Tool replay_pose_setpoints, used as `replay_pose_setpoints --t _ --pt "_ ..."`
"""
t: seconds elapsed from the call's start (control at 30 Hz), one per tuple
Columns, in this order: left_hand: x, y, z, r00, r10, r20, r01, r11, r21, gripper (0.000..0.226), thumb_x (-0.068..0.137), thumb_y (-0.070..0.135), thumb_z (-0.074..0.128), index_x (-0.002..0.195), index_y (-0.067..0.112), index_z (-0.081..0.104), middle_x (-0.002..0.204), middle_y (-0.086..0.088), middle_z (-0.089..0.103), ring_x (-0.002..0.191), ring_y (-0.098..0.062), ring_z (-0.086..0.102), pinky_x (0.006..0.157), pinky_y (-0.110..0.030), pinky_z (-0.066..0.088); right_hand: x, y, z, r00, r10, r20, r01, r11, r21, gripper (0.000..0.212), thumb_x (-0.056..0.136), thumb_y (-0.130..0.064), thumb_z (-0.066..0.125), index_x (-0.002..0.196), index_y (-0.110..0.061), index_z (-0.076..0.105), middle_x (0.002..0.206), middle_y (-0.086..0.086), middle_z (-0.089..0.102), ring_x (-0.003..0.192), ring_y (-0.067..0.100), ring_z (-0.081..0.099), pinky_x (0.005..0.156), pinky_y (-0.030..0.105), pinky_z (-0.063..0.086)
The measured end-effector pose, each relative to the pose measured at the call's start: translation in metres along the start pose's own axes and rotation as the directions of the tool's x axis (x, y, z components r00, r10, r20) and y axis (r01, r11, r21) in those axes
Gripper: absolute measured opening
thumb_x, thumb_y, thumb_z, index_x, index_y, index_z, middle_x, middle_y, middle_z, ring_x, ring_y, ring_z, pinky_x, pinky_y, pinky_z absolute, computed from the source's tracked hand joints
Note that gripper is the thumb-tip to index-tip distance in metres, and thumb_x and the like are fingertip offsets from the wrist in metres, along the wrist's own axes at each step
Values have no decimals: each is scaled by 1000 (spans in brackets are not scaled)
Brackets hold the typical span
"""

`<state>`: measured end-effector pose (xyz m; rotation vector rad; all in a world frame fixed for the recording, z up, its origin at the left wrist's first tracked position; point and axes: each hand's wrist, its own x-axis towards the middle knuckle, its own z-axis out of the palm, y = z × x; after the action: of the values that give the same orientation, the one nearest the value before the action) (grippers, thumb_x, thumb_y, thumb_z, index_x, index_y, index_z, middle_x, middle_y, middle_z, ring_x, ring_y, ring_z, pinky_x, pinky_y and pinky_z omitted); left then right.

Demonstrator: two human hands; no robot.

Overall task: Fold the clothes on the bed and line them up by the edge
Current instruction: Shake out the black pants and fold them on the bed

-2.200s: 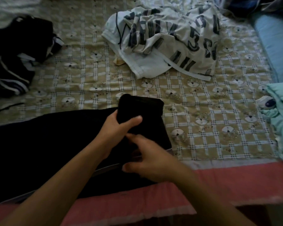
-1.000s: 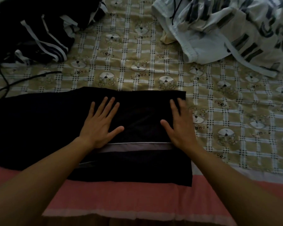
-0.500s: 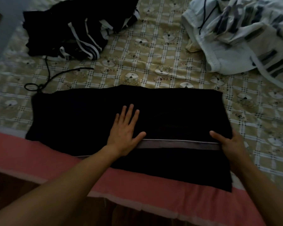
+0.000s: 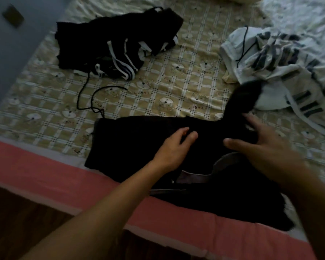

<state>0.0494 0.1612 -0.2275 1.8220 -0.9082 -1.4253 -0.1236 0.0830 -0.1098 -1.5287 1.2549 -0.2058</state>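
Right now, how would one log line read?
step: folding black garment | left grip: rests on it | right grip: at raised end, blurred

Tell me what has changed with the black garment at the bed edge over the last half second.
The right end of the flat black cloth garment has risen off the bed and is swinging leftward with the right grip; blur hides whether it pinches the cloth. The left grip stays pressed on the middle. The black white-striped pile and the white printed garment lie unmoved.
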Motion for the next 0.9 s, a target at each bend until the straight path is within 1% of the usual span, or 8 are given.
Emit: replay_pose_setpoints --t 0.1,0.2,0.37,0.53,0.6,0.7,0.77,0.9 --pt "-31 26 -73 998 -30 -54 1 887 -461 49 85 63 46 118 30 60 114 -1 70 104 -20 68 89 -38 54 24 -32 89 988 -63 143 79 990 -115 74 84 -9 71 146 -32 37 114 -12 61 99 0 63 76 13 52" --pt "-49 16 -136 993 -49 -108 -11 867 -499 46 80 65 59 111 31 66 106 -3 74 94 -22 72 75 -35 58 40 -47 173 963 -116 244 174 958 -229 77 84 -22 65 151 -31 29 141 0 53 123 21 55 102 38 48" --pt "-28 -64 -180 907 -141 -397 73 981 -180 30 90 13 67 120 12 61 105 -3 70 103 -23 67 84 -34 56 44 -35 247 877 -146 458 209 974 -91 53 92 -31 62 142 -23 45 131 -3 59 119 12 56 101 36 49" --pt "-3 -119 -197 805 -94 -585 179 980 88 34 93 12 62 125 10 55 113 -7 64 108 -28 62 83 -35 49 48 25 238 928 -371 -36 324 851 -413 55 95 -33 55 147 -23 39 155 -4 31 146 12 21 119 35 25" --pt "1 -121 -194 730 179 -660 137 908 397 41 89 12 61 128 12 48 122 -11 56 114 -31 54 90 -41 46 58 57 228 914 -400 -64 280 740 -612 64 99 -42 46 155 -23 21 165 1 6 152 18 -5 123 45 8" --pt "4 -116 -173 731 643 -230 -170 498 851 57 89 26 57 143 12 42 149 -12 40 141 -32 32 112 -48 31 78 95 225 937 -350 -3 235 635 -736 72 100 -56 33 157 -25 3 164 3 -13 150 23 -17 120 57 -1" --pt "14 -124 -163 791 607 73 -302 284 910 69 95 47 47 154 16 29 163 -9 18 152 -29 8 120 -51 17 89 111 230 949 -314 34 229 612 -757 76 98 -61 30 156 -26 -3 164 3 -16 150 24 -18 118 59 -3" --pt "44 -162 -163 916 387 104 -200 218 955 91 88 77 31 158 23 7 166 -6 -4 152 -30 -10 121 -56 6 109 133 248 959 -282 37 210 618 -758 79 96 -66 29 156 -26 -5 163 1 -17 150 22 -18 118 59 -4"
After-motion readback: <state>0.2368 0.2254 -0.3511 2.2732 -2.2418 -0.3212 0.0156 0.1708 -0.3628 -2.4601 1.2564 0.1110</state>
